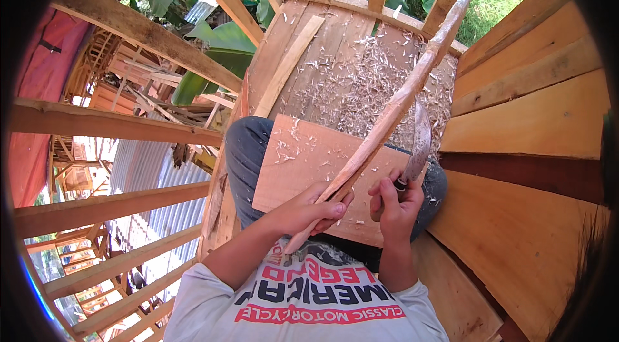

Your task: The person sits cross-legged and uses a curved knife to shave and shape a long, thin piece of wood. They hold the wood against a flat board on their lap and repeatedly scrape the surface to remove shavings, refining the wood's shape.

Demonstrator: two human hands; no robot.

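Head view: the left hand is closed around the stick near its lower end, while the right hand is curled around the handle of the knife, blade up and just beside the wood; whether they touch I cannot tell. The stick slants over the board on the lap, its far end reaching the rails. To shave it well, I would keep that left grip firm and behind the edge, lay the blade nearly flat, and push long, thin strokes away from the body, turning the stick between passes. It looks pale reddish-brown, slightly crooked, unevenly faceted, and narrower and greyer toward its far tip.
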